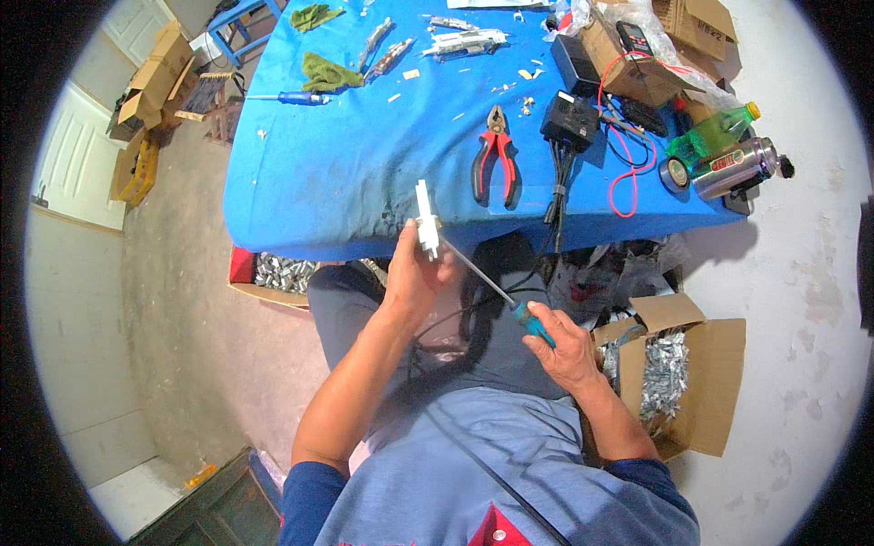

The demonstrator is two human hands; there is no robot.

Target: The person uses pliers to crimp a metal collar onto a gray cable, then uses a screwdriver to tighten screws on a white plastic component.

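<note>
Just off the table's front edge, my left hand (414, 278) is closed around a narrow white plastic part (426, 218), held nearly upright; its exact kind I cannot make out. My right hand (566, 348) grips the teal handle of a screwdriver (492, 285). The long metal shaft slants up and left, and its tip reaches the side of the white part by my left fingers. Whether the tip sits in a screw is hidden. Beyond my hands, red-and-black pliers (495, 159) lie on the blue-covered table (364, 164).
A blue screwdriver (296, 97), green cloths (330, 73) and white-and-metal parts (464, 42) lie farther back. At right are a black adapter (571, 120) with cables, a green bottle (715, 132) and a steel flask (736, 168). Boxes of metal pieces (666, 373) (280, 273) stand below.
</note>
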